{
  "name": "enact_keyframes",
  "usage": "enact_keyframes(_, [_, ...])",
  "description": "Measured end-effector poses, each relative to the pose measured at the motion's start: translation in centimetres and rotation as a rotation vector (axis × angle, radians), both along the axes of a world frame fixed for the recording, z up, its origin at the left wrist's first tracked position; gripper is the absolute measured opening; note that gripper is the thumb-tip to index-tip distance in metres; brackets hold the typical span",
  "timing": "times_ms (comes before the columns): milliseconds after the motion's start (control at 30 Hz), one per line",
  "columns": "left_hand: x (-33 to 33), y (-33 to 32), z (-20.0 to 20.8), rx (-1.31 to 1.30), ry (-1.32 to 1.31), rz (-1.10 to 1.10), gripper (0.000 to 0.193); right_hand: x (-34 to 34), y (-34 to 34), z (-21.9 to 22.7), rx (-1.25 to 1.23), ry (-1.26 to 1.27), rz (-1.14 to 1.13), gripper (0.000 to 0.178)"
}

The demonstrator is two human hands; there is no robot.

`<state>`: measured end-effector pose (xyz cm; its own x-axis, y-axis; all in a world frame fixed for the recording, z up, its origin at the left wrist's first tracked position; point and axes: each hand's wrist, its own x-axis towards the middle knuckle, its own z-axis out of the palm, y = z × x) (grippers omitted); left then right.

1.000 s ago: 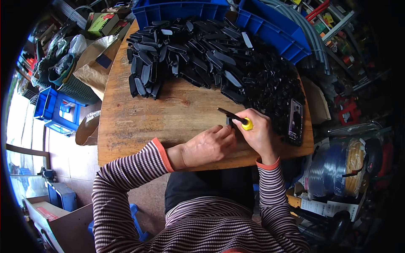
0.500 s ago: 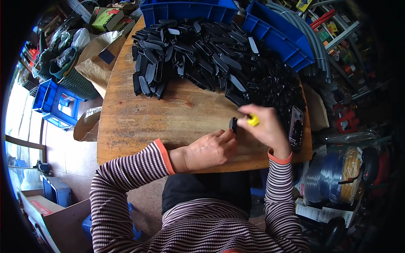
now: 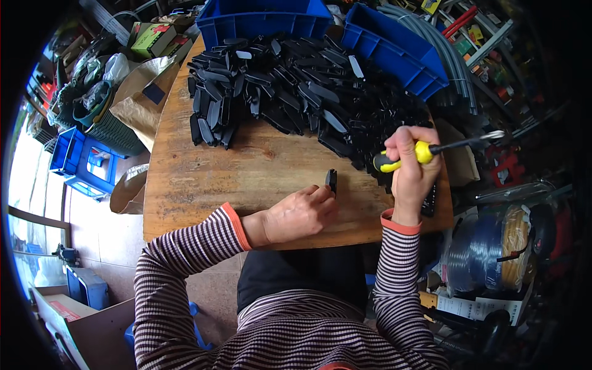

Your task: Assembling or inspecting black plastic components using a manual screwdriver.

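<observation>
Left hand point(image 3: 299, 214): fingertips pinched on a small black plastic part point(image 3: 332, 180), holding it upright on the wooden table point(image 3: 203, 179), near the front edge.
Part: narrow, dark, matt; one of many like the black pile point(image 3: 296, 92) behind.
Right hand point(image 3: 412, 163): fist closed around a yellow-handled screwdriver point(image 3: 431, 150), raised, shaft pointing right.
Risk: the lightly pinched part may tip; the blade could slip toward the fingers.

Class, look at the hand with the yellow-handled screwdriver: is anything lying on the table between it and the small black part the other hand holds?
Nothing visible does. Bare wooden table separates the right hand, gripping the screwdriver, from the small black part in the left hand.
</observation>
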<state>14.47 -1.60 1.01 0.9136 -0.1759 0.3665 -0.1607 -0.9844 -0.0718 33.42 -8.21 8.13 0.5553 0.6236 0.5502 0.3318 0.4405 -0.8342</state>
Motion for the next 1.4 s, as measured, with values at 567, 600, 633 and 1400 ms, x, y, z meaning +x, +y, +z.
enact_keyframes(567, [2.7, 3.1, -1.2, -0.111, -0.061, 0.002, 0.037, 2.5, -1.9, -5.5, -0.621, -0.670, -0.205, 0.014])
enact_keyframes(600, [2.9, 3.6, -1.2, -0.168, -0.017, 0.044, 0.037, 2.4, -1.9, -5.9, -0.632, -0.768, -0.268, 0.015])
enact_keyframes(633, [2.8, 4.1, -0.9, -0.164, -0.018, 0.046, 0.037, 2.2, -1.9, -5.9, -0.627, -0.768, -0.268, 0.015])
enact_keyframes(1400, [6.5, 8.0, -1.0, 0.001, -0.156, 0.233, 0.035, 1.5, -4.9, -3.9, -0.658, -0.332, -0.017, 0.019])
